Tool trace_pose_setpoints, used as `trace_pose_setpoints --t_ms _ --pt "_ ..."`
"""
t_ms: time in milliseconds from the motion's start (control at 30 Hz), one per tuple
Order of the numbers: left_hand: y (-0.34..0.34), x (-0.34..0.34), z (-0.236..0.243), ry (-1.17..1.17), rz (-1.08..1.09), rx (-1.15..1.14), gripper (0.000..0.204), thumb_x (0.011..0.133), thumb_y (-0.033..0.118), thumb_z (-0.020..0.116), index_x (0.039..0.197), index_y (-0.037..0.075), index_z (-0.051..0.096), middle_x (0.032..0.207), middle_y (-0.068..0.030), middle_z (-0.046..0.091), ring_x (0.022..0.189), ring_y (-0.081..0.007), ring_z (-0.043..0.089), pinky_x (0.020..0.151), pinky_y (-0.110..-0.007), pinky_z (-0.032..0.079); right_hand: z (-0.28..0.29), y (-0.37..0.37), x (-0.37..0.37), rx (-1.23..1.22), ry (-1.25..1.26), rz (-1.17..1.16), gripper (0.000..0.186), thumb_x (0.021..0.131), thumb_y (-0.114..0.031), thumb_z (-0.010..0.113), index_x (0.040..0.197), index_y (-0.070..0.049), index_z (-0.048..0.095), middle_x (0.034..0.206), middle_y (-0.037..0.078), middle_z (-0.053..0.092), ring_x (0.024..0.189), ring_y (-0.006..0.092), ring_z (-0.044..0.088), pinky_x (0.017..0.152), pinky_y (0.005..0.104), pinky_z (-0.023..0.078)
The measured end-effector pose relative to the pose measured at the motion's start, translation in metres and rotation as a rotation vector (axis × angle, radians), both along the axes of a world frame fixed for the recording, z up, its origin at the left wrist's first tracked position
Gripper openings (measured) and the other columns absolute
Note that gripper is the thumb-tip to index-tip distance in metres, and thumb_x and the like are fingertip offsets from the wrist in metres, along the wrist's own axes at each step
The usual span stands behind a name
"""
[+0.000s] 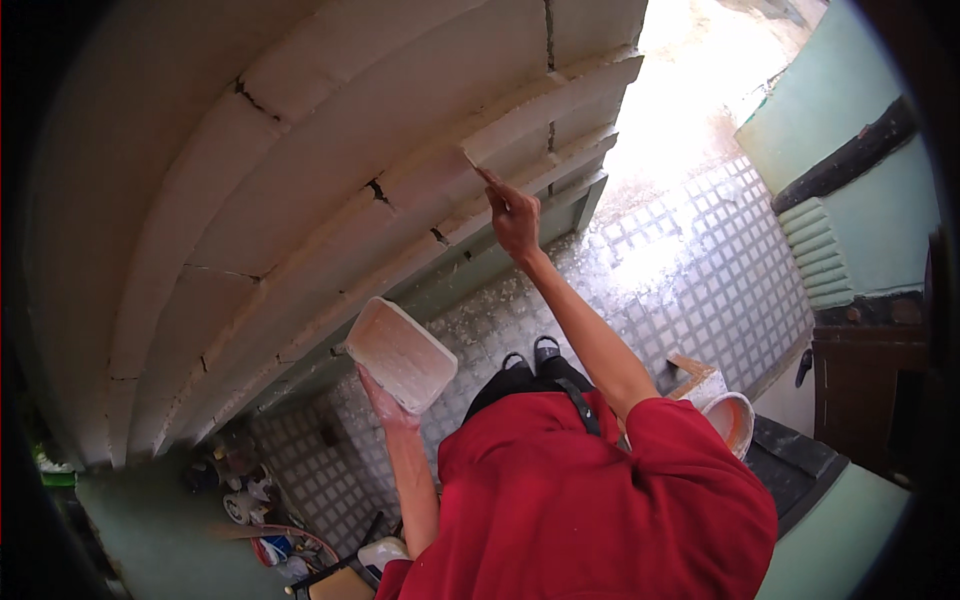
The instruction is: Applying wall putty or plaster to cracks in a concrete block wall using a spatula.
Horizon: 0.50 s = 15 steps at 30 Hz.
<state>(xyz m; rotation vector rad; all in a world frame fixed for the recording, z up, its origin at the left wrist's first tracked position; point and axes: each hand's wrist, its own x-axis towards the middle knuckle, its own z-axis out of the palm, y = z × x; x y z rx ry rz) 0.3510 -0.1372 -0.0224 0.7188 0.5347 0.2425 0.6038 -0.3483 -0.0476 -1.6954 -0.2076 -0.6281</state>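
My left hand (382, 400) supports a white rectangular plastic tub (385, 322) from below, its inside smeared with whitish paste. Raised and stretched forward, my right hand (517, 222) is closed around a thin flat tool that looks like a putty knife (472, 163). Its pale tip meets a ridge of the large off-white panelled surface (340, 130), though I cannot tell how firmly it touches. Dark cracks and gaps, such as one gap (377, 190) left of the tool, break the long ridges.
Below lies a tiled floor (700, 235) with white specks. A white bucket (738, 420) stands right of my body, beside a dark bench (795, 455). Cluttered items, including a roll (240, 508), lie at lower left. A green wall (840, 130) rises at right.
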Motion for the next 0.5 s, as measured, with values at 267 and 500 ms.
trace_pose_setpoints --t_ms 267,500 --pt "-0.021 0.013 -0.001 0.002 -0.077 -0.044 0.062 0.097 0.054 0.046 0.146 0.017 0.038 0.145 -0.0043 0.046 0.129 -0.0297 0.048 0.105 -0.049 0.044 -0.004 -0.140 0.030 1.085 0.265 0.246 0.021 0.088 -0.009 0.059 0.106 0.000 0.063 0.093 0.009 0.070 0.078 0.0201 0.069 0.068 0.0317 0.057" --pt "-0.032 0.017 -0.016 -0.050 -0.022 0.002 0.063 0.098 0.056 0.042 0.148 0.018 0.035 0.147 -0.0044 0.043 0.129 -0.0296 0.047 0.106 -0.048 0.043 0.023 -0.176 0.062 0.654 0.170 0.178 0.019 0.087 0.001 0.063 0.106 0.005 0.065 0.099 0.011 0.070 0.086 0.0185 0.068 0.077 0.0297 0.057"
